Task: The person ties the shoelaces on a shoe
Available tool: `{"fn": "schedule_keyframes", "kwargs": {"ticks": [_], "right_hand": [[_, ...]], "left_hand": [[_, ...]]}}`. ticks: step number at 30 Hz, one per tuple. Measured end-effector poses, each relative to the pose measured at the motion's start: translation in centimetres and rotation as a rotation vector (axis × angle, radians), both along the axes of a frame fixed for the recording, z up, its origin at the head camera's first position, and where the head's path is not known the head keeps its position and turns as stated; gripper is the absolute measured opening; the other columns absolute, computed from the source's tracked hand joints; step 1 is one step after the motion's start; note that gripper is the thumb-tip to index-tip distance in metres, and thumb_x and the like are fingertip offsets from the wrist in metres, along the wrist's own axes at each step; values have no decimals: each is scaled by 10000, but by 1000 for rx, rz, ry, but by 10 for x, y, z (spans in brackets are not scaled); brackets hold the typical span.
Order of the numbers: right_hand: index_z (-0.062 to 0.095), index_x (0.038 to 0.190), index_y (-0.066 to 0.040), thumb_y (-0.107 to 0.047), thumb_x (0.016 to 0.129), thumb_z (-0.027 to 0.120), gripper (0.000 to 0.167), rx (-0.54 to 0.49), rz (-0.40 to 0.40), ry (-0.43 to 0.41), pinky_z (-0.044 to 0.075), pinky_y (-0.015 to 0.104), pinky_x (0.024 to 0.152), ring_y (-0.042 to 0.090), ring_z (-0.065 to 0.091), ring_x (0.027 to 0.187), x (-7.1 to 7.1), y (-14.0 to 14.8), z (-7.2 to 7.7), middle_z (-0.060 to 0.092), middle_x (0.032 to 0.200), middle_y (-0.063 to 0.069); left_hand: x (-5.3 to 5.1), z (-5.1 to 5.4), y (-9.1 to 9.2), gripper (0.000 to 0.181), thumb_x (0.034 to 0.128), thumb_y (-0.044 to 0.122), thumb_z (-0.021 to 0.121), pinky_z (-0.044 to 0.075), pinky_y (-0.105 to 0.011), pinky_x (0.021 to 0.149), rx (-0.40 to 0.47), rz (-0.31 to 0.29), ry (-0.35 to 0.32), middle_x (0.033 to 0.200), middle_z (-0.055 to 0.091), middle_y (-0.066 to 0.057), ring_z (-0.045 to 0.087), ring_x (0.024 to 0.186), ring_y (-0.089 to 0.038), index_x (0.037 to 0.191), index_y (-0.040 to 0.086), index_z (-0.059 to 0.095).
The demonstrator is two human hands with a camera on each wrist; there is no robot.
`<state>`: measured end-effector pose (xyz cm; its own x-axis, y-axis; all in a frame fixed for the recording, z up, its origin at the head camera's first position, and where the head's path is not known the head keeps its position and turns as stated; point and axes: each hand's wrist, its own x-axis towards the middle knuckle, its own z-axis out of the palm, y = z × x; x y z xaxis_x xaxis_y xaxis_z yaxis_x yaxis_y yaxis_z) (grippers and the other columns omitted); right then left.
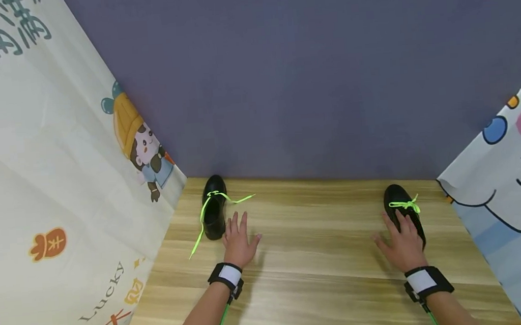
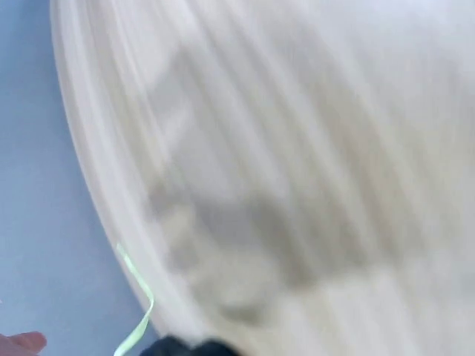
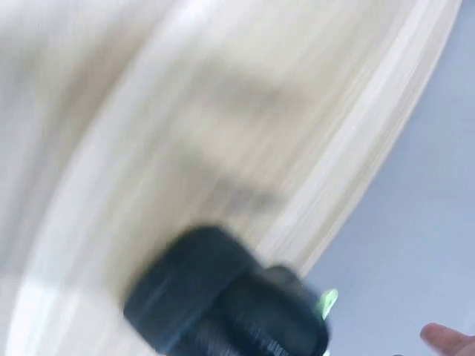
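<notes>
Left hand (image 1: 241, 245) wide, fingers spread, just beside left shoe (image 1: 214, 223), loose lace (image 1: 217, 192) trailing both sides; right hand (image 1: 404, 245) wide over right shoe (image 1: 394, 194), touch unclear, tied lace (image 1: 403, 205) in bow; both shoes on wood surface (image 1: 313, 250), toes toward grey panel (image 1: 300, 78)

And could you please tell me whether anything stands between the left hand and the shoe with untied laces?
Nothing visible does: the left hand is close beside the untied shoe, and the lace end trailing right lies farther forward.
</notes>
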<state>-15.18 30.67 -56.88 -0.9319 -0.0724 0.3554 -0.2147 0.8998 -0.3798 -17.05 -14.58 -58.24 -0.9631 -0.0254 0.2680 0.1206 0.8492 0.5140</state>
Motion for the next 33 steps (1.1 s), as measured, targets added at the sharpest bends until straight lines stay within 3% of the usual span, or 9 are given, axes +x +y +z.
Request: {"fn": "schedule_keyframes", "kwargs": {"ticks": [6, 12, 16, 20, 24, 28, 30, 33], "right_hand": [[355, 1546, -126, -340, 866, 784, 832, -41, 76, 17, 300, 835, 836, 612, 270, 1347, 26, -29, -7, 286, 1518, 326], [381, 1520, -100, -252, 799, 846, 871, -55, 115, 22, 347, 822, 791, 638, 322, 1287, 49, -49, -16, 330, 1475, 337], [416, 1497, -84, -198, 743, 886, 896, -62, 132, 34, 391, 808, 737, 625, 356, 1265, 64, -60, -26, 380, 1435, 338], [435, 1489, -83, -187, 756, 880, 863, -80, 144, -17, 404, 773, 787, 585, 375, 1260, 80, -67, -35, 395, 1430, 324], [439, 1496, -119, -180, 790, 857, 823, -100, 146, -73, 400, 736, 855, 535, 378, 1277, 91, -72, -39, 386, 1451, 297], [460, 1486, -119, -160, 776, 866, 819, -105, 164, -44, 408, 707, 880, 522, 386, 1280, 95, -75, -40, 394, 1452, 298], [463, 1484, -114, -147, 766, 872, 827, -102, 165, -22, 418, 698, 873, 524, 392, 1268, 96, -75, -38, 394, 1447, 300], [463, 1479, -106, -119, 760, 870, 825, -103, 158, 4, 426, 694, 860, 531, 399, 1249, 96, -72, -33, 395, 1436, 311]], "left_hand": [[-29, 11, -27, 789, 880, 361, 769, 282, -703, 1001, -52, 86, 98, 1589, 260, -241, 220, 1441, -490, 1512, 66, 401], [-53, 22, -48, 756, 880, 329, 776, 284, -714, 1009, -84, 141, 129, 1599, 264, -224, 237, 1439, -490, 1499, 74, 425], [-60, 22, -59, 785, 878, 379, 773, 281, -731, 1022, -134, 197, 61, 1636, 205, -193, 179, 1461, -505, 1528, 137, 404], [-62, 15, -65, 790, 886, 425, 755, 259, -792, 1002, -187, 212, -43, 1656, 139, -187, 102, 1469, -539, 1547, 199, 384], [-62, 9, -67, 791, 883, 410, 761, 293, -835, 923, -156, 243, -125, 1649, 136, -213, 71, 1440, -603, 1550, 226, 377], [-63, 1, -73, 799, 879, 380, 766, 468, -743, 790, -202, 285, -161, 1627, 159, -261, 177, 1380, -660, 1553, 223, 367], [-65, 0, -75, 790, 886, 349, 760, 525, -675, 720, -241, 274, -168, 1613, 168, -293, 253, 1338, -673, 1556, 212, 363], [-69, 0, -75, 735, 897, 247, 738, 546, -621, 643, -228, 242, -168, 1587, 197, -332, 401, 1229, -654, 1541, 186, 389]]}}
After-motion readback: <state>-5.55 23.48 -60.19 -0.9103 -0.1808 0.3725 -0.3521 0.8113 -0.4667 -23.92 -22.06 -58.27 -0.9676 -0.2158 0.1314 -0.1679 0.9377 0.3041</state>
